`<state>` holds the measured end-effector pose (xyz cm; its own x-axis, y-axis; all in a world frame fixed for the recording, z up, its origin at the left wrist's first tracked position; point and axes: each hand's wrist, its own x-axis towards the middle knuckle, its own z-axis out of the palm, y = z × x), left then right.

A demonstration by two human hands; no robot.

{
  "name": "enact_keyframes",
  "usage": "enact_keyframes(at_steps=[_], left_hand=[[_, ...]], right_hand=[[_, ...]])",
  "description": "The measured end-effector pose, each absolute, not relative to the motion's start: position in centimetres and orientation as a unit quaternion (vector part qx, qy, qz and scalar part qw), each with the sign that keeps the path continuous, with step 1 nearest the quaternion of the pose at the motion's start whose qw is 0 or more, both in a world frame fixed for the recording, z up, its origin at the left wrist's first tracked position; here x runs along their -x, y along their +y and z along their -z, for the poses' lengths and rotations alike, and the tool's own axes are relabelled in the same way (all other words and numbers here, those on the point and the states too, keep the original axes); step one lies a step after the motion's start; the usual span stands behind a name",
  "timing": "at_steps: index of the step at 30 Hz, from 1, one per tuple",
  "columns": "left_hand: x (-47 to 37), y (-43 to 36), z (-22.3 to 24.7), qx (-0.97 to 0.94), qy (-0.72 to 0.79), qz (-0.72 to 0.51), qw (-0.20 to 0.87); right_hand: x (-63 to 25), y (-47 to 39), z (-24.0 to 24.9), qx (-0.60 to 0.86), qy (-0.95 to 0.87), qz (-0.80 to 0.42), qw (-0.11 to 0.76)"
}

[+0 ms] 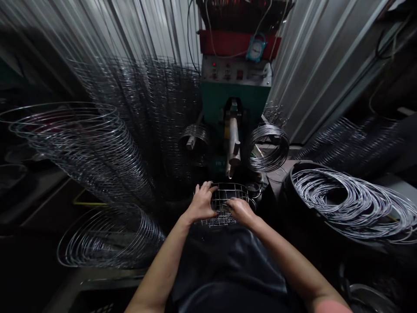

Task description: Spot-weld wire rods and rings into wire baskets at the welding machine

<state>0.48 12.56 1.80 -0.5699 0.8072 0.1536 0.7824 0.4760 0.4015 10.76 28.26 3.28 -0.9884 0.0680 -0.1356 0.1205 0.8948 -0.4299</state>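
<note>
A small wire basket (228, 191) rests low at the centre, just above a dark apron on the lap. My left hand (202, 202) is at the basket's left side, its thumb and fingers spread around the wire edge. On the right part of the basket lies my right hand (240, 210), fingers curled in toward the wires; what they pinch is too small to make out. Beyond the basket stands a green machine (250, 98) with a metal arm (233, 139) pointing down toward it.
Tall stacks of wire rings (84, 148) stand at left. A dark tub (288, 187) at right holds many wire rings. Wire coils (269, 148) hang beside the machine, and a blue clock (256, 48) is at its top. Corrugated metal wall (302, 65) behind.
</note>
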Motion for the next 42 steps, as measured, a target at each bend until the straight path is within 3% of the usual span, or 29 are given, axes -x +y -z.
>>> enact_keyframes(at_steps=[6, 27, 35, 38, 42], left_hand=[[0.0, 13.9, -1.8, -0.467, 0.852, -0.232, 0.039], [3.8, 16.5, -1.5, -0.445, 0.843, -0.287, 0.093], [4.6, 17.5, -1.8, -0.419, 0.861, -0.285, 0.052], [5.3, 18.0, -1.9, -0.408, 0.861, -0.297, 0.061], [5.5, 18.1, -1.8, -0.399, 0.86, -0.311, 0.063]], right_hand=[[-12.7, 29.4, -3.8, 0.022, 0.98, 0.186, 0.065], [-9.5, 31.6, -4.2, -0.014, 0.991, 0.131, 0.004], [-8.5, 31.6, -3.5, -0.077, 0.991, 0.109, -0.019], [-7.6, 31.9, -3.5, -0.094, 0.985, 0.137, -0.043], [-9.3, 32.3, -2.8, -0.124, 0.934, 0.29, -0.17]])
